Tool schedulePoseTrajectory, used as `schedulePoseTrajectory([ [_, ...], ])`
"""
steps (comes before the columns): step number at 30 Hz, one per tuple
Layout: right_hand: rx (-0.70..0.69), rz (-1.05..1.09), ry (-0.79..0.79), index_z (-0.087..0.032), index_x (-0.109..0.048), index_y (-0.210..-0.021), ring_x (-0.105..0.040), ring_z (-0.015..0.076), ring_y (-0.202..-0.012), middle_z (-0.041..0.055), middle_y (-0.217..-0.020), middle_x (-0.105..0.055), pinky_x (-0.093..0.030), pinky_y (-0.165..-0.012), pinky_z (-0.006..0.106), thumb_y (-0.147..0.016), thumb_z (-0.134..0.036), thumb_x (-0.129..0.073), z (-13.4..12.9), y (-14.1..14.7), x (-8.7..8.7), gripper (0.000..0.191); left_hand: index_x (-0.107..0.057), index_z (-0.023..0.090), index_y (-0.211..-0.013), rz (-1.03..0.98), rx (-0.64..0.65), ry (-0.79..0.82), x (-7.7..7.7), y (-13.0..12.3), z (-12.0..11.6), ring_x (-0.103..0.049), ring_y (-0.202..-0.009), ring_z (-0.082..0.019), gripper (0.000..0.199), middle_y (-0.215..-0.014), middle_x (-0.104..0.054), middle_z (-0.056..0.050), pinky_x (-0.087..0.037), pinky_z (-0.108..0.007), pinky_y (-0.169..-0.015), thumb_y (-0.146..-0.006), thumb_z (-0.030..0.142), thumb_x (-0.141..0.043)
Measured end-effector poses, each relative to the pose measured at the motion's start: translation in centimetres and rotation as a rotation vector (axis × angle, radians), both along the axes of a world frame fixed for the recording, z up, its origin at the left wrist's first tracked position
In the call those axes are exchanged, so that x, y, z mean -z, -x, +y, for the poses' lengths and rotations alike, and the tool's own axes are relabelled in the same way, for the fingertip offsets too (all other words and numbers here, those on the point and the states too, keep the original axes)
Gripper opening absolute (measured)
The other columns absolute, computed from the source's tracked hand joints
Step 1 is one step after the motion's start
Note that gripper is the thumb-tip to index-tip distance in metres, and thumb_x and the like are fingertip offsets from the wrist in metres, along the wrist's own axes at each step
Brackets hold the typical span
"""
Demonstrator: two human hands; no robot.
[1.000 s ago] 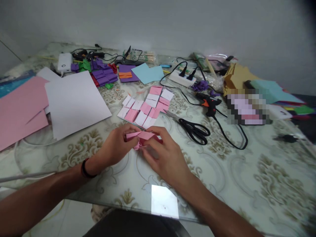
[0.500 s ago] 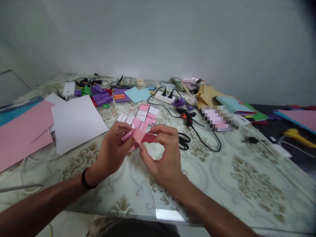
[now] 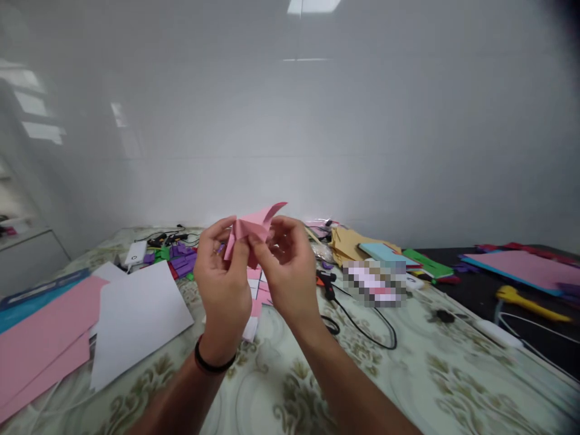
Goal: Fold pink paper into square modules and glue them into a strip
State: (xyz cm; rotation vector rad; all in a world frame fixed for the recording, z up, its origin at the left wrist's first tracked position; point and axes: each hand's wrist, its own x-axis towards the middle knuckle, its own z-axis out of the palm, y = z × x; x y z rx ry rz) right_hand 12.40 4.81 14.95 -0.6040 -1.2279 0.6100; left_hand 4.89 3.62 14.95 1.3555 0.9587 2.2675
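Observation:
A folded piece of pink paper (image 3: 254, 228) is held up in front of me, with a curled flap rising to the right. My left hand (image 3: 224, 272) pinches its left side, thumb on the near face. On its right side my right hand (image 3: 292, 272) grips it, the thumb close to the other thumb. Some of its fingers are partly hidden behind the paper. Below and behind the hands, pink and white paper pieces (image 3: 263, 294) lie on the patterned table (image 3: 362, 386), partly covered by the hands.
White sheets (image 3: 140, 320) and pink sheets (image 3: 49, 332) lie at the left. Purple folded pieces (image 3: 183, 260) sit behind them. A glue gun (image 3: 327, 285) with a looping black cord, scissors handles (image 3: 330, 325), tan paper (image 3: 353, 244) and a yellow tool (image 3: 530, 303) are at the right.
Both hands have lifted the pink paper, and its flap now points up and right. The hands are closer together. The view has tilted upward, showing more wall.

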Motion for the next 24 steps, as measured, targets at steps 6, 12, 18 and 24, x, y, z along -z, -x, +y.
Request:
schedulePoseTrajectory([
  [6, 0.091, -0.077, -0.088, -0.025, -0.058, -0.114, -0.065, 0.0142, -0.078, -0.0013, -0.09, -0.064, -0.057, -0.07, 0.029, -0.087, -0.028, -0.075, 2.0, -0.2, 0.9, 0.033, -0.063, 0.022, -0.115, -0.085, 0.104, 0.037, 1.0, 0.3, 1.9, -0.072, -0.104, -0.016, 0.021, -0.114, -0.072, -0.006, -0.059, -0.026, -0.087, -0.093, 0.023, -0.066],
  [12, 0.053, -0.024, -0.12, -0.025, -0.057, -0.104, -0.07, 0.0154, -0.084, 0.0002, -0.092, -0.069, -0.06, -0.075, 0.03, -0.09, -0.026, -0.072, 3.9, -0.9, 1.3, 0.02, -0.055, 0.022, -0.112, -0.011, 0.245, 0.202, 1.0, 1.1, 3.1, -0.071, -0.084, -0.014, 0.022, -0.1, -0.073, -0.004, -0.055, -0.023, -0.068, -0.092, 0.024, -0.064],
  [18, 0.146, -0.133, -0.104, -0.023, -0.059, -0.093, -0.069, 0.0159, -0.081, 0.0006, -0.089, -0.069, -0.06, -0.075, 0.032, -0.091, -0.029, -0.071, 4.2, -1.6, 1.1, 0.014, -0.052, 0.024, -0.11, 0.035, 0.298, 0.151, 1.2, 1.0, 3.1, -0.072, -0.078, -0.014, 0.026, -0.098, -0.074, -0.003, -0.05, -0.021, -0.057, -0.09, 0.022, -0.068],
  [24, 0.147, -0.157, -0.075, -0.025, -0.056, -0.098, -0.069, 0.0174, -0.087, 0.0, -0.093, -0.069, -0.061, -0.078, 0.034, -0.079, -0.024, -0.078, 4.1, -1.9, 0.8, 0.029, -0.047, 0.025, -0.11, 0.103, 0.266, 0.095, 1.1, 0.0, 2.5, -0.076, -0.087, -0.018, 0.026, -0.09, -0.072, -0.002, -0.054, -0.024, -0.061, -0.091, 0.019, -0.064],
])
